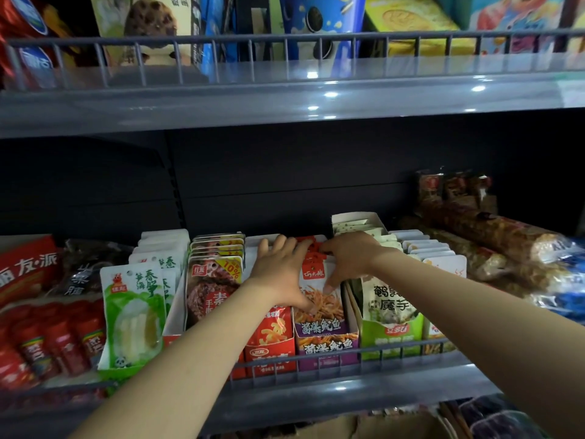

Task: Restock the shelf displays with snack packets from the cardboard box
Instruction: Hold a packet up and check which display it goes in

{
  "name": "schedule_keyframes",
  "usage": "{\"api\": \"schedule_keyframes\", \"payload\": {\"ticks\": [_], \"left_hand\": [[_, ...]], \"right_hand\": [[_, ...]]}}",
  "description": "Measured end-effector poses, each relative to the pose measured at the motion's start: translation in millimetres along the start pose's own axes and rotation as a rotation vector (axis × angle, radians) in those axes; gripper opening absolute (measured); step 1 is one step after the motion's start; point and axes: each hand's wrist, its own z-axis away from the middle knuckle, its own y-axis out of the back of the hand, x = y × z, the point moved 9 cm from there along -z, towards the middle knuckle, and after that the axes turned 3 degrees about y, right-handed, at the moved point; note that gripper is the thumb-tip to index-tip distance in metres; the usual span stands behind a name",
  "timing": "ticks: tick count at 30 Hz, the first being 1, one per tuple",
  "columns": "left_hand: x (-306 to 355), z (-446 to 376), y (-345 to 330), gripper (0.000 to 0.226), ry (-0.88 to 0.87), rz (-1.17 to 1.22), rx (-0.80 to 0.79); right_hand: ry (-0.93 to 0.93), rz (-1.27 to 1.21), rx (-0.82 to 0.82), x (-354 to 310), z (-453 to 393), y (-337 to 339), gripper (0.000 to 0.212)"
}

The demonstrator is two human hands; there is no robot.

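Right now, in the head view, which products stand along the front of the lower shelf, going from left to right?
Red packets → green bamboo-shoot packet → brown meat-picture packet → red display box → purple display box of squid packets, which the left hand and right hand both touch → green display box.
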Motion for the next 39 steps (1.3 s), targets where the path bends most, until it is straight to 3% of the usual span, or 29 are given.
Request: {"api": "schedule_keyframes", "payload": {"ticks": [4, 12, 15, 19, 21, 25, 34, 39], "left_hand": [[1, 1, 0, 0.12, 0.001, 0.013, 0.009], [1, 1, 1, 0.119, 0.003, 0.032, 0.032], [0, 2, 2, 0.121, 0.007, 0.014, 0.053], [-2, 1, 0, 0.125, 0.015, 0.025, 0.044], [-2, 0, -3, 0.13, 0.013, 0.046, 0.021], [-2, -1, -5, 0.127, 0.014, 0.03, -0.033], [-3, 5, 9, 0.123, 0.008, 0.094, -0.045], [-21, 20, 32, 0.113, 0.018, 0.13, -0.14]], "right_hand": [[0.023, 0.069, 0.098, -5, 1, 2, 0.059], [0.035, 0.132, 0.204, -9, 7, 6, 0.052], [0.039, 0.097, 0.217, -7, 7, 7, 0.059], [0.045, 0.03, 0.289, -4, 10, 11, 0.083], [0.048, 0.098, 0.261, -4, 10, 8, 0.097], [0.067, 0.263, 0.175, -8, 6, 0, 0.091], [0.049, 0.215, 0.15, -8, 9, 5, 0.097], [0.085, 0.102, 0.167, -20, 20, 21, 0.084]]}}
